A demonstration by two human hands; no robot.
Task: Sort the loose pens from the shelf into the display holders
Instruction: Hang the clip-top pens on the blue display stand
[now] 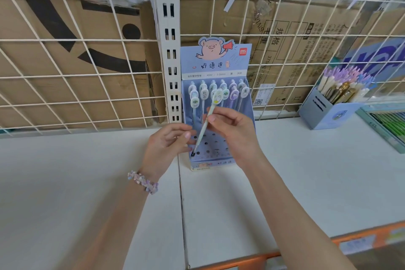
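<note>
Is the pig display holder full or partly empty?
Partly empty: the display holder shows several open holes in front; pens fill only the back rows.

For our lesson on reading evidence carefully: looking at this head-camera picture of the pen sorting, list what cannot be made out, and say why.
- Whether the pen tip sits in a hole of the display holder: head view, too small, left hand crowds it.
- Printing on the standing pens' caps: blurred.
- The green-filled tray: cut off by the right edge.
- Right hand grip underside: hidden by its own fingers.

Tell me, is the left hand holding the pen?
No, the right hand pinches the pen; the left hand only steadies the display box.
</note>
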